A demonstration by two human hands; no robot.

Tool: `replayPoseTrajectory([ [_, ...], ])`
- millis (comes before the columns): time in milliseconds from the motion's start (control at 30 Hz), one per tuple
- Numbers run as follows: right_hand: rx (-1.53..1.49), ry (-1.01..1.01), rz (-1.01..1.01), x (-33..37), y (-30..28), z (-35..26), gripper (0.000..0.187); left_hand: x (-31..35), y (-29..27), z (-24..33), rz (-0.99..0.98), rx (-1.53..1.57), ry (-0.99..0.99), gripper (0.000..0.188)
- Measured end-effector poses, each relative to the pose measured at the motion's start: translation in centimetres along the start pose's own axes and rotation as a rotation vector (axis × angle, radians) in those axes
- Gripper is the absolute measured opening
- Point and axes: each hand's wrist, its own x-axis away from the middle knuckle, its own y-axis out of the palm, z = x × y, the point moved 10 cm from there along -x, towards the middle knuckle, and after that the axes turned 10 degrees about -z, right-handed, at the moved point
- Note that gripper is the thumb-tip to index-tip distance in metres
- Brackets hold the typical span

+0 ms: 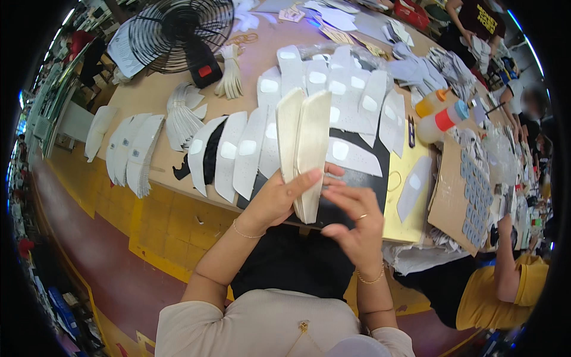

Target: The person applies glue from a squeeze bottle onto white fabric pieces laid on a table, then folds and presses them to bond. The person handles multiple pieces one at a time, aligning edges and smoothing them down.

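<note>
My left hand [279,199] is closed around a bundle of long, curved cream fabric pieces [312,143], held upright above the table's near edge. The bundle is parted into two thick layers toward its top. My right hand [360,220] is just right of the bundle's lower part, its fingers bent and apart with nothing held in them. Beyond the bundle, several white curved pieces [229,154] with pale patches lie in overlapping rows. One such white piece [354,156] rests on a black board [375,172] behind my right hand.
A black wire fan [181,30] stands at the back left, near tied white strips [229,74]. On the right are squeeze bottles [443,121], purple snips [411,132] and a cardboard sheet [455,193] bearing grey pieces. A person in yellow [505,291] is close on my right.
</note>
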Motion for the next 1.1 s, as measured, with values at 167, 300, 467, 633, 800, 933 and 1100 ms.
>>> replayPoseTrajectory([
  [167,-0.586,0.343,0.353,4.3,-2.6,6.7,0.046,1.5,2.7,-3.8,-0.059,-0.022,-0.153,0.062],
  [300,-0.950,0.312,0.424,4.2,-2.0,7.3,0.063,2.4,4.1,-5.8,-0.142,-0.076,-0.243,0.074],
  [467,-0.369,-0.008,0.395,5.3,-5.4,4.3,0.064,3.7,4.5,-6.7,-0.222,-0.232,-0.368,0.060],
  [633,-0.240,-0.015,0.381,7.3,-6.6,3.9,0.051,4.2,4.9,-6.0,-0.216,-0.314,-0.314,0.066],
  [800,-0.206,-0.041,0.396,7.9,-7.1,3.2,0.040,4.1,4.8,-6.0,-0.228,-0.390,-0.350,0.068],
  [933,-0.212,-0.067,0.445,8.2,-7.1,3.0,0.036,4.2,4.5,-6.2,-0.239,-0.439,-0.352,0.069],
  [1100,-0.204,-0.058,0.407,8.0,-6.7,2.8,0.032,4.2,5.0,-5.8,-0.256,-0.450,-0.313,0.057],
])
